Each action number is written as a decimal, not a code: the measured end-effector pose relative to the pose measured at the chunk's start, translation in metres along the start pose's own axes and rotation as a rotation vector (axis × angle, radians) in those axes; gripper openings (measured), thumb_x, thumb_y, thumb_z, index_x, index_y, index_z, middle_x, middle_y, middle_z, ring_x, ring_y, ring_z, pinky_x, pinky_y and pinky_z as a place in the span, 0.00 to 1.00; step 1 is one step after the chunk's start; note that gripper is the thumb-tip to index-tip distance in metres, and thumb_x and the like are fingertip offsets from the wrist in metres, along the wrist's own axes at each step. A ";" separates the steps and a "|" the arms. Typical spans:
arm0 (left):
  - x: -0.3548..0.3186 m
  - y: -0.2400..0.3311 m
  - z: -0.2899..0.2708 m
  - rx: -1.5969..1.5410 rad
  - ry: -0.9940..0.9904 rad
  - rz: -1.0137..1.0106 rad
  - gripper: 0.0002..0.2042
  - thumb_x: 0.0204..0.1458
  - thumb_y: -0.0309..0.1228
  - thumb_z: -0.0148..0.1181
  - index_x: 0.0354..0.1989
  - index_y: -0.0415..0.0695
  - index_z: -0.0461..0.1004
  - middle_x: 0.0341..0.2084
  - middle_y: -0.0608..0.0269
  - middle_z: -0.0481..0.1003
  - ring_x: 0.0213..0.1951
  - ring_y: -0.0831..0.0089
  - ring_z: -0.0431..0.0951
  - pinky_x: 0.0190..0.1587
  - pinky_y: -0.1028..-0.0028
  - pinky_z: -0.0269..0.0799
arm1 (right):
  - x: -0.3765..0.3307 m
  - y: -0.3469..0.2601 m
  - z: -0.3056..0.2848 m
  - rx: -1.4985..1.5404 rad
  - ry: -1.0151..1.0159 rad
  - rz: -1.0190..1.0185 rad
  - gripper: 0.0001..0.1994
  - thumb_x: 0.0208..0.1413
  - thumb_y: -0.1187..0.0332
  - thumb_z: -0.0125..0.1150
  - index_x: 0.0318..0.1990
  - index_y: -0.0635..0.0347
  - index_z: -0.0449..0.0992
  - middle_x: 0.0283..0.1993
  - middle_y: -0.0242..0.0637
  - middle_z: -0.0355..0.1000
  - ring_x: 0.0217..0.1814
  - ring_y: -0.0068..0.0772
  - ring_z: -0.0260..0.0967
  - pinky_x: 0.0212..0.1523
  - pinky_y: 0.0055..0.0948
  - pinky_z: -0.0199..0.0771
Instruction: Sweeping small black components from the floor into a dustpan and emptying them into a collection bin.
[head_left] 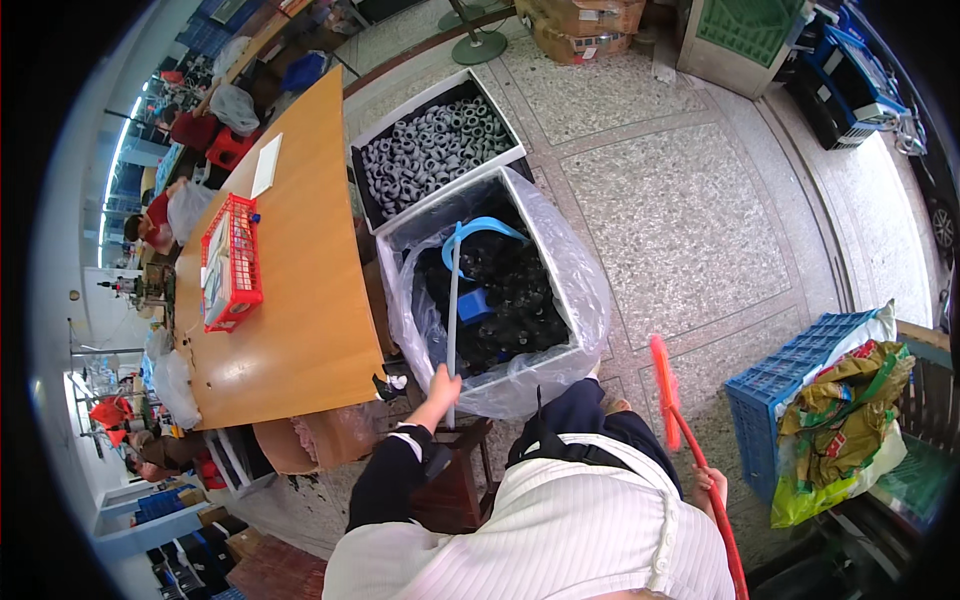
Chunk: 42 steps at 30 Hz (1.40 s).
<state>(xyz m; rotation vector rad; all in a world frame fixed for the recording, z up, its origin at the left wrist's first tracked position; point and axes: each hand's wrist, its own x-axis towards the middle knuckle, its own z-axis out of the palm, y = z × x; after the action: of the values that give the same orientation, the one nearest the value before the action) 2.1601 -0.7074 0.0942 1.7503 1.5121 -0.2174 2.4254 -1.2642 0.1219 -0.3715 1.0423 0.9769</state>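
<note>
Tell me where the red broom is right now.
The red broom is at lower right in the head view, held by the right hand, bristles between the plastic-lined bin and blue crate.

Red wire basket [232,263] on wooden table [300,300]

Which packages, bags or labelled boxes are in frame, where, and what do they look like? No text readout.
Printed bag: far right, on the blue crate; crumpled, green, yellow and red.
Cardboard boxes: top centre on the floor; brown, with pale labels.
Clear liner bag: centre, lining a white bin of dark parts.
White sheet: flat on the wooden table, upper left.
Left hand: on a pale pole at the bin.
Right hand: on a red broom handle.
</note>
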 end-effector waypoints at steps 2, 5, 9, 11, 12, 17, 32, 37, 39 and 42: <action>-0.021 -0.001 0.018 0.103 -0.004 0.015 0.10 0.44 0.28 0.49 0.32 0.37 0.58 0.16 0.45 0.69 0.16 0.55 0.73 0.17 0.61 0.67 | -0.004 -0.005 -0.010 -0.031 0.059 -0.014 0.12 0.45 0.77 0.46 0.35 0.81 0.62 0.19 0.33 0.60 0.11 0.14 0.53 0.10 0.10 0.54; -0.044 -0.020 0.052 -0.157 -0.006 -0.033 0.11 0.45 0.28 0.51 0.33 0.39 0.57 0.13 0.55 0.67 0.12 0.64 0.69 0.14 0.67 0.65 | -0.013 0.000 -0.002 -0.061 0.141 -0.063 0.11 0.45 0.77 0.46 0.34 0.81 0.62 0.19 0.33 0.60 0.11 0.14 0.53 0.10 0.11 0.54; -0.062 -0.016 0.087 -0.694 -0.197 -0.316 0.08 0.45 0.30 0.52 0.30 0.42 0.60 0.12 0.64 0.64 0.13 0.72 0.65 0.15 0.73 0.63 | -0.018 -0.010 -0.008 -0.081 0.151 -0.013 0.11 0.45 0.78 0.45 0.34 0.81 0.61 0.18 0.33 0.59 0.12 0.15 0.54 0.11 0.11 0.55; -0.061 -0.026 0.096 -1.059 -0.448 -0.666 0.06 0.44 0.30 0.54 0.25 0.45 0.63 0.13 0.69 0.62 0.15 0.76 0.61 0.15 0.76 0.58 | -0.019 -0.012 -0.007 -0.084 0.165 -0.010 0.11 0.45 0.78 0.45 0.35 0.81 0.60 0.18 0.33 0.59 0.12 0.16 0.54 0.11 0.11 0.55; -0.062 -0.031 0.100 -1.152 -0.515 -0.679 0.09 0.44 0.31 0.54 0.20 0.47 0.61 0.11 0.71 0.59 0.11 0.78 0.58 0.13 0.78 0.52 | -0.019 -0.014 -0.005 -0.078 0.173 -0.009 0.12 0.45 0.78 0.45 0.35 0.81 0.59 0.18 0.33 0.58 0.12 0.16 0.55 0.11 0.11 0.55; -0.070 -0.039 0.113 -0.889 0.020 -0.490 0.10 0.43 0.32 0.55 0.19 0.47 0.60 0.06 0.74 0.54 0.06 0.80 0.51 0.09 0.77 0.46 | -0.017 -0.033 -0.013 -0.034 0.174 0.011 0.13 0.44 0.79 0.44 0.37 0.81 0.58 0.19 0.34 0.58 0.12 0.17 0.55 0.12 0.11 0.56; -0.054 -0.071 0.093 -0.833 0.018 -0.199 0.11 0.43 0.35 0.57 0.18 0.43 0.65 0.08 0.71 0.61 0.10 0.80 0.59 0.13 0.77 0.53 | 0.024 -0.009 0.051 -0.237 0.087 0.005 0.12 0.45 0.79 0.44 0.38 0.77 0.57 0.17 0.29 0.56 0.13 0.15 0.54 0.12 0.10 0.55; -0.038 -0.057 0.091 -0.682 -0.223 -0.181 0.15 0.45 0.39 0.53 0.12 0.50 0.60 0.04 0.69 0.57 0.08 0.76 0.57 0.11 0.75 0.50 | 0.047 -0.016 0.034 -0.231 -0.020 -0.004 0.14 0.44 0.80 0.43 0.41 0.73 0.56 0.19 0.29 0.55 0.12 0.14 0.50 0.11 0.09 0.51; -0.007 -0.090 0.099 -0.561 -0.255 -0.175 0.14 0.44 0.40 0.54 0.13 0.47 0.63 0.07 0.65 0.61 0.12 0.73 0.64 0.14 0.72 0.56 | 0.059 -0.009 0.035 -0.322 -0.081 -0.054 0.12 0.44 0.81 0.42 0.38 0.70 0.55 0.18 0.27 0.53 0.13 0.15 0.50 0.12 0.11 0.50; -0.024 -0.004 0.087 -0.532 -0.351 -0.139 0.13 0.44 0.40 0.54 0.14 0.47 0.64 0.07 0.66 0.60 0.12 0.74 0.62 0.14 0.73 0.55 | 0.067 -0.005 0.031 -0.268 -0.123 -0.076 0.12 0.42 0.82 0.43 0.38 0.69 0.54 0.17 0.28 0.52 0.13 0.15 0.50 0.12 0.13 0.51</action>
<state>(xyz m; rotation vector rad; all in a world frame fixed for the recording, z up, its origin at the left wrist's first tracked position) 2.1809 -0.7829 0.0487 1.1232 1.2854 -0.1624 2.4562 -1.2128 0.0789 -0.5601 0.7817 1.0597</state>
